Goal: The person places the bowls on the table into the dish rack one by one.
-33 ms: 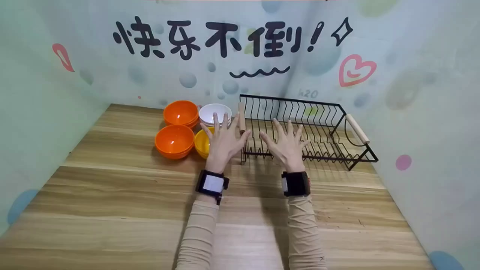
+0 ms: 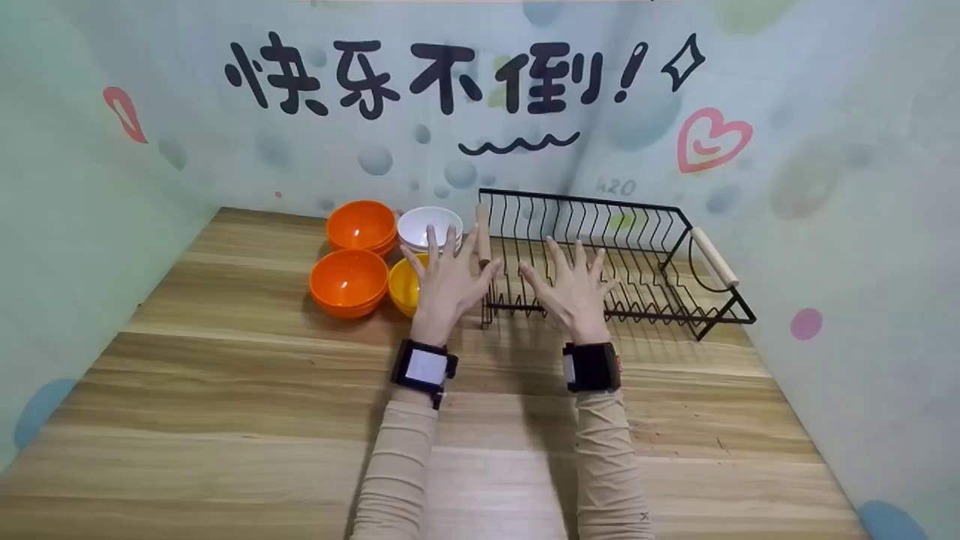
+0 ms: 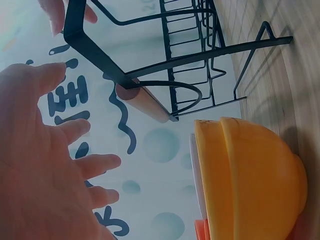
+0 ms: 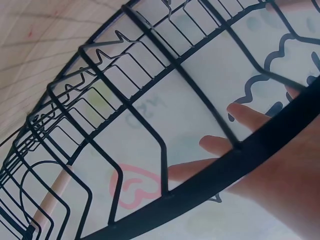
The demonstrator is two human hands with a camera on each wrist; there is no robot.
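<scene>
Both hands are being held flat, fingers spread, nothing being gripped: left hand [image 2: 448, 281] over the yellow bowl [image 2: 405, 286], right hand [image 2: 574, 289] over the empty dish rack [image 2: 675, 217], apparently being readied on the bench [image 2: 225, 390].

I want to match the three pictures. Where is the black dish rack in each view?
Head view: the dish rack stands on the table, right of centre, behind the right hand.
Left wrist view: its near end fills the top, beside the yellow bowl.
Right wrist view: its wires cross the whole picture.
Shared landmark: the rack's wooden handle.
</scene>
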